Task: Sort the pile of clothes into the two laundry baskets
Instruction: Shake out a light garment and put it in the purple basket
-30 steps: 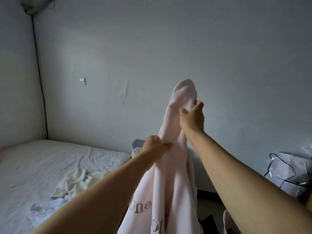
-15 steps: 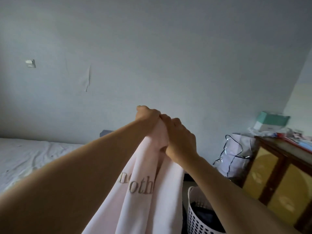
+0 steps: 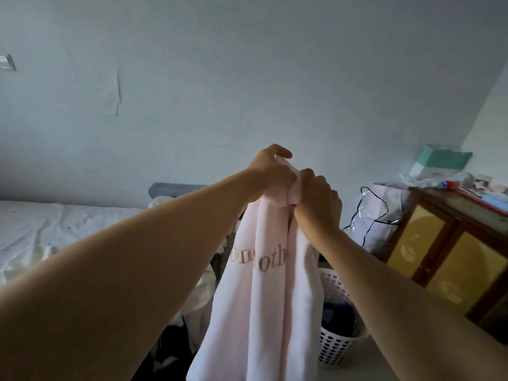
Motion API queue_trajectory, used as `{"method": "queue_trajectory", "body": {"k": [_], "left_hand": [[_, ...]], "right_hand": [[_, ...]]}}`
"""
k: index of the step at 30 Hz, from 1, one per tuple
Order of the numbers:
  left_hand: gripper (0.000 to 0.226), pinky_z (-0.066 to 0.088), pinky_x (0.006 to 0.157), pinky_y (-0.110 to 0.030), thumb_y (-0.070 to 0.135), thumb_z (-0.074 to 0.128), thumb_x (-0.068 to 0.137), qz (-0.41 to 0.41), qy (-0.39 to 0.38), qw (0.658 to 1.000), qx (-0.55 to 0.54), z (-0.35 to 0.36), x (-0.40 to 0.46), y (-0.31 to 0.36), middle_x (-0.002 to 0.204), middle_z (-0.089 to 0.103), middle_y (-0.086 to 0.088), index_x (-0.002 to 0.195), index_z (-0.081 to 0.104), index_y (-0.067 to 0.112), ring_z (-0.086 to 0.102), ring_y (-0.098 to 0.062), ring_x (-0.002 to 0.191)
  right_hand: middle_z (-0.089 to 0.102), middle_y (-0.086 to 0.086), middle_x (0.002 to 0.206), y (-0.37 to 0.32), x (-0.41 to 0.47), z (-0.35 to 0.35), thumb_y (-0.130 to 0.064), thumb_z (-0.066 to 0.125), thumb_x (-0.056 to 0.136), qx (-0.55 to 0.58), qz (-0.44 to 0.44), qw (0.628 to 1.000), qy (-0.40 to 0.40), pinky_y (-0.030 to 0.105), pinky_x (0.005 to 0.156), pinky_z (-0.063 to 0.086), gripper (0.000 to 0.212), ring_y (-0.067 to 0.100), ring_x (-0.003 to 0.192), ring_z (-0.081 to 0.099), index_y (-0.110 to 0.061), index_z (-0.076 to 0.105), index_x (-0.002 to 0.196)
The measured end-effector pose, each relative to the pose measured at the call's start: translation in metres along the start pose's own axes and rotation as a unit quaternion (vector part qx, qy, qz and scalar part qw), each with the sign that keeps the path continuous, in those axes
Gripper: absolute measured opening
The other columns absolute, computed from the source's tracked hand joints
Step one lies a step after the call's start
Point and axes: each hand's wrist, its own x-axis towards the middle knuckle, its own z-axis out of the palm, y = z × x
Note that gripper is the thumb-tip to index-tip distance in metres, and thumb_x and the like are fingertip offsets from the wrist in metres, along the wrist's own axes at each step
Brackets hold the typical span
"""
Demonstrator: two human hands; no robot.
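At frame centre I see my left hand (image 3: 270,171) and right hand (image 3: 319,200), touching, both gripping the pink garment's (image 3: 264,298) top edge, its folds hanging just left of the white laundry basket (image 3: 336,345) at lower right.

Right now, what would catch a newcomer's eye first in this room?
The pale pink garment with stitched lettering hangs down the centre, bunched at its top between the left hand and right hand. Just lower right stands a white perforated laundry basket holding dark clothes, beside a wooden cabinet.
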Motion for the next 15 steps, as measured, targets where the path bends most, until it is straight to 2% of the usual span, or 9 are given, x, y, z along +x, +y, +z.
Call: {"method": "queue_trajectory", "body": {"k": [3,9,13,15], "left_hand": [[0.050,0.048,0.060,-0.024,-0.004,0.063,0.074,0.020,0.012,1.000,-0.009,0.013,0.010,-0.013,0.103,0.053,-0.010,0.118,0.057,0.020,0.052,-0.024,0.086],[0.053,0.045,0.051,-0.019,-0.010,0.059,0.072,0.010,0.004,1.000,-0.018,0.035,0.019,-0.052,0.102,0.052,-0.006,0.117,0.057,0.019,0.050,-0.014,0.075],[0.054,0.043,0.041,-0.011,-0.012,0.058,0.072,-0.030,0.005,0.999,-0.030,0.047,0.010,-0.095,0.090,0.051,0.000,0.115,0.057,0.021,0.049,-0.011,0.071],[0.054,0.044,0.044,-0.013,-0.014,0.057,0.070,-0.051,0.005,0.998,-0.040,0.052,0.005,-0.121,0.096,0.054,-0.004,0.108,0.056,0.024,0.051,-0.014,0.073]], "right_hand": [[0.056,0.011,0.107,0.010,0.004,0.018,-0.016,0.041,0.096,0.006,0.018,1.000,0.005,0.032,0.066,0.036,0.021,0.034,0.092,0.062,-0.010,0.045,0.116],[0.051,0.011,0.109,0.029,-0.009,0.063,-0.014,0.042,0.096,0.008,0.053,0.999,-0.008,0.033,0.064,0.036,0.024,0.035,0.090,0.063,-0.012,0.043,0.120],[0.051,0.010,0.110,0.037,-0.038,0.103,-0.016,0.046,0.096,0.010,0.058,0.998,-0.023,0.037,0.066,0.048,0.025,0.035,0.087,0.065,-0.012,0.044,0.121],[0.051,0.011,0.112,0.040,-0.056,0.121,-0.014,0.045,0.096,0.009,0.060,0.997,-0.051,0.040,0.068,0.051,0.026,0.035,0.088,0.066,-0.012,0.044,0.122]]}}
